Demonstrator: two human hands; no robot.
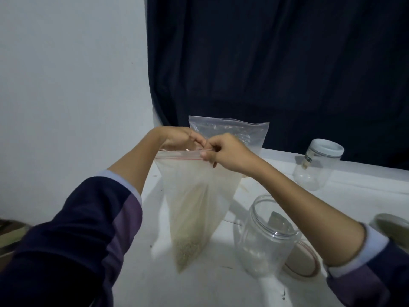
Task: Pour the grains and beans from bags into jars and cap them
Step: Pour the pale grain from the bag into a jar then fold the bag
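1. Clear plastic, red-striped at the seal: the zip bag [194, 196] of pale grain hangs above the white surface [199, 289], gripped at its top by both my hands.
2. My left hand [177, 138] curls over the rim; my right hand [225, 151] pinches it.
3. An open jar [263, 235] stands just right.
4. The capped jar [316, 165] has an unreadable label.

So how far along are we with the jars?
Done: nothing visibly; the capped jar at the back looks empty. In hand: both hands, left hand and right hand, pinch the zip top of the grain bag. Left: pouring into the open jar, capping it, then the second bag.
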